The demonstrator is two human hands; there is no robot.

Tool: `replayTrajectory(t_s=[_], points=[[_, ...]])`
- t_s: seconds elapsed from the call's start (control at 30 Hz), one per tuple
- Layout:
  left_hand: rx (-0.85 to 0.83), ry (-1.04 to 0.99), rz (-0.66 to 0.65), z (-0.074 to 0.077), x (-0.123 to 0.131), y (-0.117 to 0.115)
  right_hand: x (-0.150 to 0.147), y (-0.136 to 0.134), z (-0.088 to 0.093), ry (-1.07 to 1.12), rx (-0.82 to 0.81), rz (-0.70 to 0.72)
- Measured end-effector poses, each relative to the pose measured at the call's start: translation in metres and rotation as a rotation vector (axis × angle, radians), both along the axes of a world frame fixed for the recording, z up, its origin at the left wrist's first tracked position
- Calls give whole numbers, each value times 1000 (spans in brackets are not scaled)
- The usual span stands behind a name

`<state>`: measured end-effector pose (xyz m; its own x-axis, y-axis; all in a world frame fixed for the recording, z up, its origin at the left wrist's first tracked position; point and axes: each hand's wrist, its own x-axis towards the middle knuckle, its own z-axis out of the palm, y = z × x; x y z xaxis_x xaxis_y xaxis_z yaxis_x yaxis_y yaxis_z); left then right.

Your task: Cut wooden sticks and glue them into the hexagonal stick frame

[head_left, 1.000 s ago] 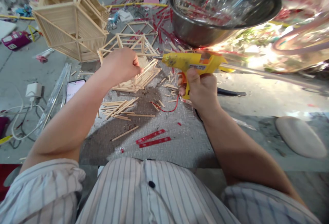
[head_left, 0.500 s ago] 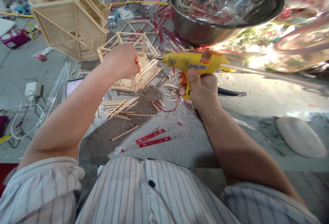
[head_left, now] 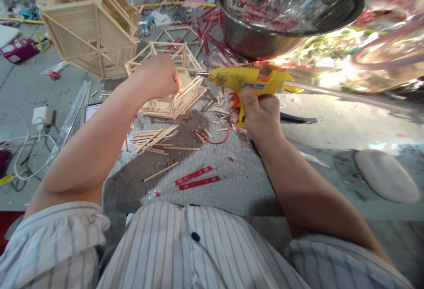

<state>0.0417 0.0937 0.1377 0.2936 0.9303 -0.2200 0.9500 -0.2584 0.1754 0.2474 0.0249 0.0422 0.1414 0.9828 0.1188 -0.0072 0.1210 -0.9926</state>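
Observation:
My right hand [head_left: 260,114] is wrapped around the handle of a yellow hot glue gun [head_left: 233,80], its nozzle pointing left. The nozzle tip is close to the upper right side of a small framework of thin wooden sticks [head_left: 159,108]. Over that framework is my left hand [head_left: 162,77], its fingers curled together and pointing down. Whatever those fingertips pinch is hidden behind the hand. Nearer to me lies a loose pile of wooden sticks [head_left: 154,138], with one stick [head_left: 160,171] apart from it.
A larger stick-built structure [head_left: 96,32] stands at the back left. A metal bowl [head_left: 251,43] with red and clear wrappers stands at the back right. Red strips [head_left: 198,183] lie near the front edge, and a white charger [head_left: 43,115] with cables is at left.

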Motion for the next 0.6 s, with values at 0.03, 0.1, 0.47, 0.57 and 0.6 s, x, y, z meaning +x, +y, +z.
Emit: replayTrajectory(t_s=[0.03, 0.1, 0.47, 0.57, 0.6], points=[[-4, 4, 1, 1, 0, 0, 0, 0, 0, 10, 7, -4], [-13, 6, -5, 2, 0, 0, -1, 0, 1, 22, 29, -17], [23, -84, -68, -8, -8, 7, -2, 0, 1, 39, 29, -18], [50, -41, -68, -9, -8, 7, 0, 1, -3, 14, 47, -8], [53, -27, -72, -8, -8, 6, 0, 2, -4, 7, 52, -2]])
